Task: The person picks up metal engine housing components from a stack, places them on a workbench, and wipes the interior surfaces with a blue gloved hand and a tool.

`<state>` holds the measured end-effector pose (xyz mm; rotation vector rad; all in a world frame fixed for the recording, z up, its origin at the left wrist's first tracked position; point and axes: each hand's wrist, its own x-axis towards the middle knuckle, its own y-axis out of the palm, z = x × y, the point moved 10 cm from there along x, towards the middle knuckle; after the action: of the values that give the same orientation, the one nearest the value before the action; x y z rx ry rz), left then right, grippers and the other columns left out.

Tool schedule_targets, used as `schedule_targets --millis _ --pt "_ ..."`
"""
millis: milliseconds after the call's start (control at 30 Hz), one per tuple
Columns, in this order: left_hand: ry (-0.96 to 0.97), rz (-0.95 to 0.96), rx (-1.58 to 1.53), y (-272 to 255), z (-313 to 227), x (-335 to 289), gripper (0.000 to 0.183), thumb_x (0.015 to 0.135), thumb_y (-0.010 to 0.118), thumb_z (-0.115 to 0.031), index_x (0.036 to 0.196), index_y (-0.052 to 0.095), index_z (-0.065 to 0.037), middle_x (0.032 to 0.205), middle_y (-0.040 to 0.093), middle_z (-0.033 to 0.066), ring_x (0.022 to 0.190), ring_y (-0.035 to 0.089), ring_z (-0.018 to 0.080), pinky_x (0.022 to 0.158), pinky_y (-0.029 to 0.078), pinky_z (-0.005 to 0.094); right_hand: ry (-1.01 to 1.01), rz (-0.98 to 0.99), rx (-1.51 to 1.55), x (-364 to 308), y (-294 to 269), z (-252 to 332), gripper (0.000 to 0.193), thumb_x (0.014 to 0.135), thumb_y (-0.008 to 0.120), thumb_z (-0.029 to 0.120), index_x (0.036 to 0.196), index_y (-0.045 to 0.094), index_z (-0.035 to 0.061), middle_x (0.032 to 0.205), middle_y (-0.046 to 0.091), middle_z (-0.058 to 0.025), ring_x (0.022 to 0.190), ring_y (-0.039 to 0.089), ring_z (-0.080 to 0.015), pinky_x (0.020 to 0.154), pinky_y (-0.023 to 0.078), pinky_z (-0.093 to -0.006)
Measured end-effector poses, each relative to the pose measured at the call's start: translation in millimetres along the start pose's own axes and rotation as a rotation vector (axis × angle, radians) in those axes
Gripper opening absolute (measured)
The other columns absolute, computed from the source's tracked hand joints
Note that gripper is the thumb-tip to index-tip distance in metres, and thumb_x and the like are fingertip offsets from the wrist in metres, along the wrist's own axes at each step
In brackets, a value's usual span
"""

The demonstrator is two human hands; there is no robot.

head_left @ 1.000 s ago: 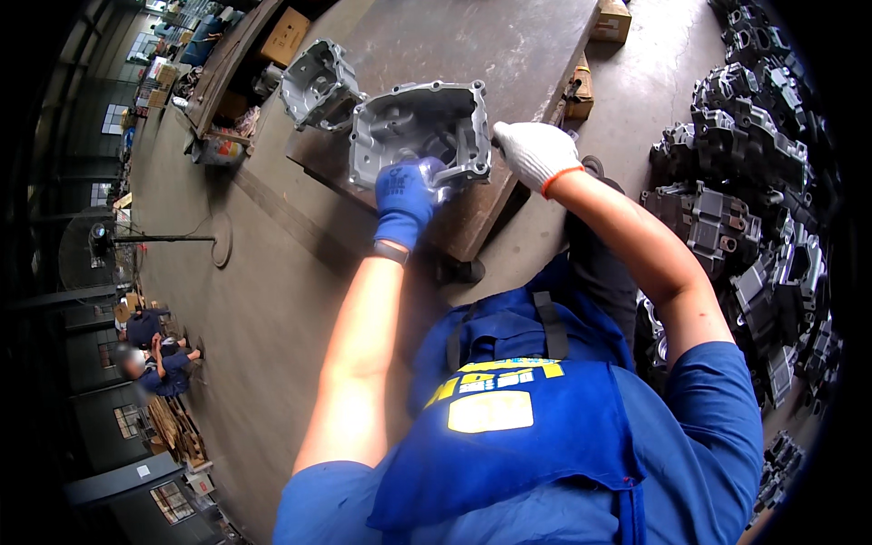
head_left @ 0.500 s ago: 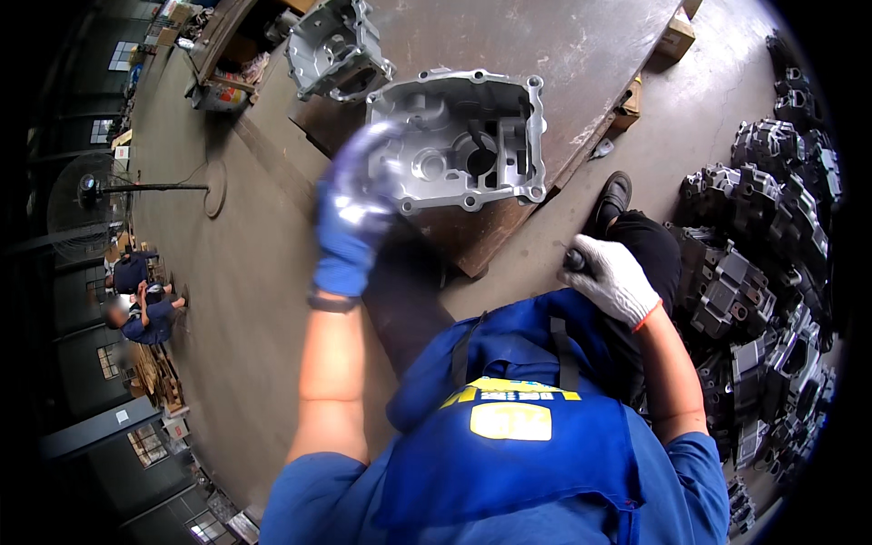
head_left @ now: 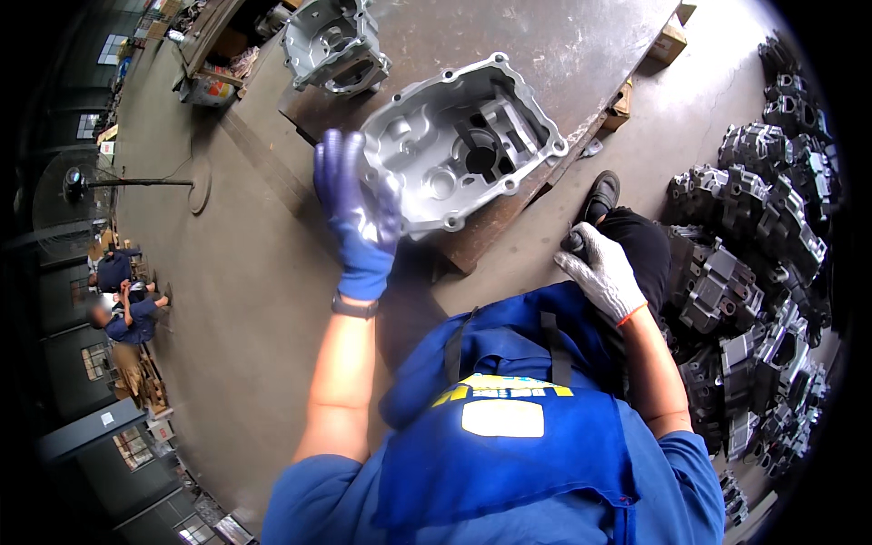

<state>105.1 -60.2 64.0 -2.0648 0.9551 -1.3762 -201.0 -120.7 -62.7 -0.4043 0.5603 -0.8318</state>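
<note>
A grey cast-metal housing (head_left: 442, 145) lies with its hollow side up on the near corner of a metal-topped table (head_left: 563, 54), turned at a slant. My left hand (head_left: 356, 204), in a blue glove with a shiny purple coating, is at its left edge. Its fingers are stretched out and hold nothing; whether the thumb side touches the rim I cannot tell. Lower right, above my thigh, my right hand (head_left: 604, 272) in a white knit glove is closed around a short dark handle-like piece (head_left: 574, 241), mostly hidden by the fingers.
A second grey housing (head_left: 336, 45) sits at the table's far left edge. Many metal castings (head_left: 727, 282) are piled on the floor at right. Cardboard boxes (head_left: 668, 44) stand beside the table. A standing fan (head_left: 77, 184) and two seated people (head_left: 132, 313) are far left.
The housing has turned counterclockwise on the table. My left hand, blurred over its left side before, now shows straightened fingers. My right hand keeps its hold on the dark piece.
</note>
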Motion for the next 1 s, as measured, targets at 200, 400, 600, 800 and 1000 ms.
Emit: schedule_targets --millis 200,400,600,800,1000 --pt "0.189 0.420 0.056 28.6 -37.2 -28.7 0.079 0.080 0.057 -0.077 0.131 0.067 -0.018 0.151 0.050 0.0081 0.146 0.034 0.0374 0.120 0.015 0.0567 -0.085 -0.191 -0.082 5.5 -22.2 11.7 0.042 0.092 0.065 0.021 0.130 0.053 0.0065 0.105 0.068 -0.0219 0.097 0.066 -0.0407 0.085 0.052 -0.0446" --pt "0.138 0.400 0.072 39.2 -66.5 -51.0 0.055 0.069 0.077 -0.063 0.096 0.076 -0.016 0.106 0.071 0.0053 0.115 0.058 0.0308 0.115 0.024 0.0548 -0.226 -0.359 -0.095 66.1 -51.3 49.8 0.028 0.092 0.064 0.018 0.117 0.057 0.0082 0.104 0.068 -0.0198 0.097 0.065 -0.0411 0.083 0.052 -0.0457" --pt "0.144 0.310 0.088 39.2 -79.8 -47.0 0.036 0.067 0.081 -0.050 0.078 0.075 -0.016 0.084 0.068 0.0056 0.093 0.062 0.0274 0.109 0.029 0.0541 -0.186 -0.408 -0.498 119.9 -64.0 82.4 0.027 0.095 0.059 0.028 0.112 0.060 0.0071 0.105 0.068 -0.0211 0.097 0.066 -0.0399 0.084 0.053 -0.0480" --pt "0.143 0.362 0.119 41.9 -80.2 -44.6 0.039 0.067 0.080 -0.053 0.080 0.077 -0.017 0.083 0.070 0.0065 0.092 0.063 0.0276 0.108 0.032 0.0527 -0.114 -0.392 -0.680 146.6 -69.5 98.2 0.023 0.096 0.052 0.021 0.103 0.061 0.0014 0.095 0.070 -0.0233 0.091 0.069 -0.0405 0.080 0.054 -0.0491" --pt "0.119 0.423 0.192 53.3 -72.7 -49.1 0.046 0.065 0.080 -0.058 0.083 0.078 -0.015 0.082 0.072 0.0089 0.088 0.064 0.0318 0.100 0.038 0.0505 -0.267 -0.371 -0.600 130.9 -54.8 99.2 0.018 0.094 0.053 0.018 0.103 0.060 0.0039 0.095 0.069 -0.0229 0.090 0.067 -0.0418 0.078 0.053 -0.0496"
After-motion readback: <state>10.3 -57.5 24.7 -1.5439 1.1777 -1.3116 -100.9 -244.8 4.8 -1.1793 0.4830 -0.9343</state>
